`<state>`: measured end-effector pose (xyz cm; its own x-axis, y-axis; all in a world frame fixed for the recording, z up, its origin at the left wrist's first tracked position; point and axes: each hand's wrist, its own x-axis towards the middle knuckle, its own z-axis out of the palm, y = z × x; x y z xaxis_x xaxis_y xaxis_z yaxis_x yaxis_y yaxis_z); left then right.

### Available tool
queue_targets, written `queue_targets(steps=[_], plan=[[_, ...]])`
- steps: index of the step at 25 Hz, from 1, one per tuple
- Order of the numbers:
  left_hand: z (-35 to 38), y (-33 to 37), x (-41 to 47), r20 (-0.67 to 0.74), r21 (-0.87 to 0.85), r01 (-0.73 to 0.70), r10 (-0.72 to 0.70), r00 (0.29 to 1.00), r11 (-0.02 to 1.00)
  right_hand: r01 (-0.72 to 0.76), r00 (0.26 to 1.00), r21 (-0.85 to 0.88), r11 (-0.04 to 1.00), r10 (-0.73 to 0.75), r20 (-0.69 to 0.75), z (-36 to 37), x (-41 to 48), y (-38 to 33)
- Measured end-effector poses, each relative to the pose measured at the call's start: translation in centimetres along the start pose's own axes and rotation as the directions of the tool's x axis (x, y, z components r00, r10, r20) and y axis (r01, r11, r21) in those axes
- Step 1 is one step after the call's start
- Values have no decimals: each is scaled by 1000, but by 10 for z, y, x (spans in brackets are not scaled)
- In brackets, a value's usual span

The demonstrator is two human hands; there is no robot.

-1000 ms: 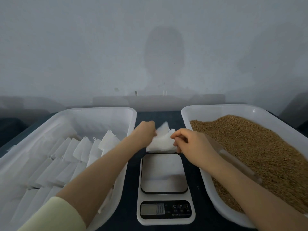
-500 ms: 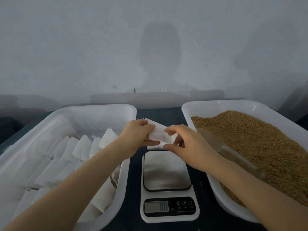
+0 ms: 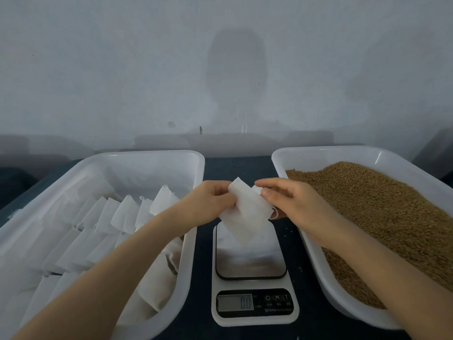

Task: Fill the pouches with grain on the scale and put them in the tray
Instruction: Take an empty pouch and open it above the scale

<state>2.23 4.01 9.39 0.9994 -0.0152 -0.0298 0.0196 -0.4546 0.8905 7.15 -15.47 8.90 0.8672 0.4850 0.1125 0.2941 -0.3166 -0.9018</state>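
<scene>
Two hands held one white pouch (image 3: 245,214) in the air above the far end of the scale (image 3: 252,263). The left hand (image 3: 210,200) pinched its upper left edge with curled fingers. The right hand (image 3: 291,204) pinched the upper right edge between thumb and forefinger. The pouch's long axis ran steeply, upper end tilted away and leftward, lower end pointing down at the platform. More pouches (image 3: 117,217) lay in the left tray (image 3: 193,241), and grain (image 3: 367,204) filled the right tray (image 3: 279,155).
</scene>
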Motion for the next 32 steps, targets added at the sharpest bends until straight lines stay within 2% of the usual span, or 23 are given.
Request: queue_targets(steps=[3,6,9,11,13,15,17,20,23,26,29,32], plan=[[1,-4,2,-45,6,-16,16,999,1000,-79,994,98,992,71,88,2,-3,-1],[5,-9,4,-115,-17,-9,7,993,1000,-89,996,151,985,83,43,1,-3,-2],[5,-11,8,-373,152,-58,111,921,987,-33,997,106,994,40,-68,2,-3,-1],[2,-7,7,-462,74,-131,150,874,989,10,992,72,997,0,-128,3,-2,0],[3,-5,5,-380,-24,-182,160,911,983,48,985,28,998,-42,-168,5,-2,0],[12,-1,0,-232,-27,-196,184,955,980,92,979,-30,995,-96,-182,8,-4,0],[24,-1,-2,-148,6,-211,210,966,977,153,971,-112,982,-170,-165,11,-6,0],[33,-3,1,-147,23,-193,194,970,981,193,965,-235,953,-228,-133,15,-8,1],[32,-3,2,-178,-48,-141,131,975,989,174,967,-285,943,-218,-130,15,-7,2],[30,-3,3,-185,-110,-116,95,978,987,166,974,-277,946,-201,-103,15,-6,2],[29,-3,1,-184,-125,-129,105,977,984,179,976,-193,965,-198,-89,14,-5,3],[28,-3,0,-171,-121,-133,112,979,984,189,977,-195,962,-204,-60,14,-5,2]])
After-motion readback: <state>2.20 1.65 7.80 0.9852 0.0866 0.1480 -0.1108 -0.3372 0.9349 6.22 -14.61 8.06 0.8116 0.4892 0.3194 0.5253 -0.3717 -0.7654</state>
